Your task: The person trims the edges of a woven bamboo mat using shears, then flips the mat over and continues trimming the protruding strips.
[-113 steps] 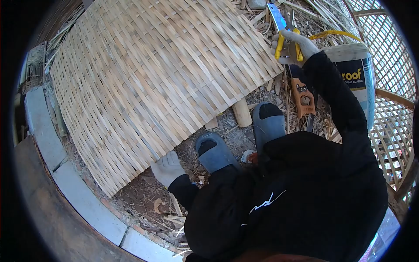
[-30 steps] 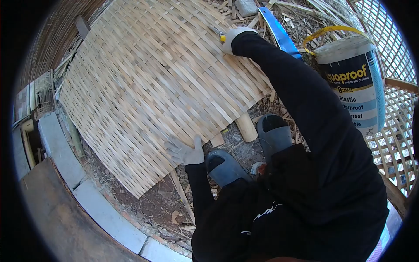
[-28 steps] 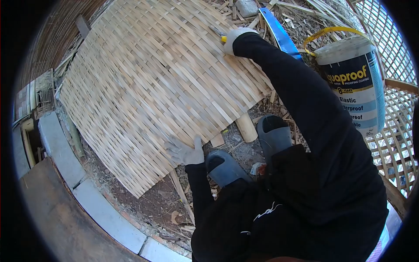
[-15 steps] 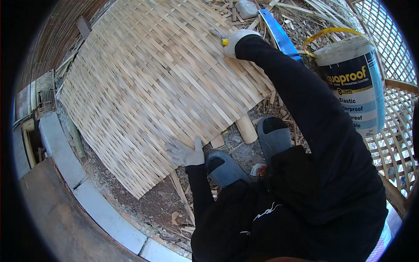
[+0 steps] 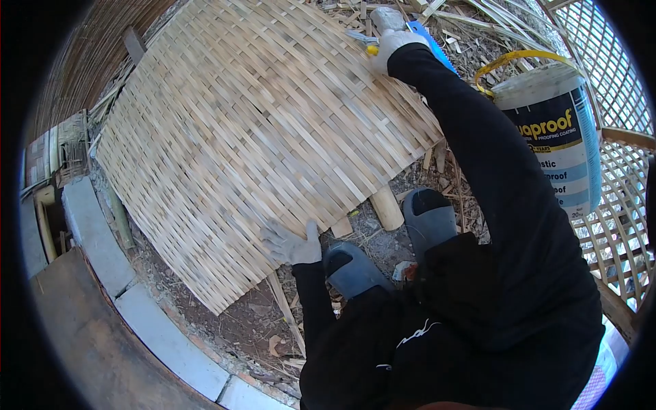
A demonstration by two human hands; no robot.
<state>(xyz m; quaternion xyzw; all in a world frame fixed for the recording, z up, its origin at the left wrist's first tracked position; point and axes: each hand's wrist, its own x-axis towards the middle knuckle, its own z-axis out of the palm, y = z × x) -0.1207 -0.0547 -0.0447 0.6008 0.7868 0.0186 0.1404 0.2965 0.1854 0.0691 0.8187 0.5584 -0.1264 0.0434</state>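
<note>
A large woven bamboo mat (image 5: 253, 130) lies across the ground in front of me. My left hand (image 5: 290, 244), in a pale glove, rests with spread fingers on the mat's near edge. My right hand (image 5: 393, 49), gloved too, is at the mat's far right edge, closed around yellow-handled pliers (image 5: 372, 50) whose metal jaws point left; most of the handles are hidden by the hand. A blue saw blade (image 5: 432, 46) lies just right of my right hand, partly covered by the sleeve.
A white bucket (image 5: 547, 130) with a yellow handle stands at the right, before a bamboo lattice (image 5: 618, 212). A round wood piece (image 5: 387, 208) pokes out under the mat near my sandals (image 5: 429, 217). Grey blocks (image 5: 167, 342) curve along the lower left.
My right hand has shifted right and slightly away with the pliers over the last half second. The mat's right edge has moved right. My left hand stays spread on the near edge.
</note>
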